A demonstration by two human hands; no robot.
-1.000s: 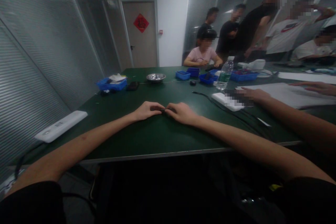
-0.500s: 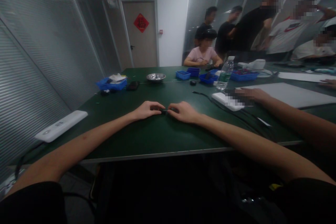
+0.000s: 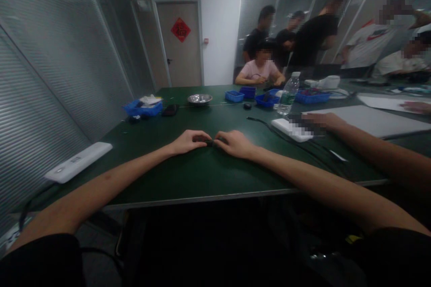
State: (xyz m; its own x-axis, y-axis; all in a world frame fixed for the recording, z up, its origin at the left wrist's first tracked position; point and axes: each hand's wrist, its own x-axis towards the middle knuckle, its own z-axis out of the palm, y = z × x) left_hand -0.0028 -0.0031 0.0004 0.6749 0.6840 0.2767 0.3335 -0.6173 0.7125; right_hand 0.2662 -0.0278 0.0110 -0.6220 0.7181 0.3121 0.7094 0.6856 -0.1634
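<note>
Both hands meet over the middle of the green table (image 3: 202,175), fingertips almost touching. My left hand (image 3: 189,141) is closed, thumb and fingers gripping one end of a small dark thing (image 3: 209,142). From the other side my right hand (image 3: 235,143) closes on it with bent fingers. The thing is thin and mostly hidden by the fingers, so its kind cannot be made out. It is at or just above the tabletop.
A shiny metal bowl (image 3: 200,99) and a blue tray (image 3: 144,106) stand behind my hands. White power strips lie left (image 3: 79,161) and right (image 3: 290,129). Near the right one are a cable, a water bottle (image 3: 288,94) and another person's hand (image 3: 319,121). Several people are beyond.
My hands stay in almost the same place, with the small dark thing between them. In the background, standing people have shifted slightly.
</note>
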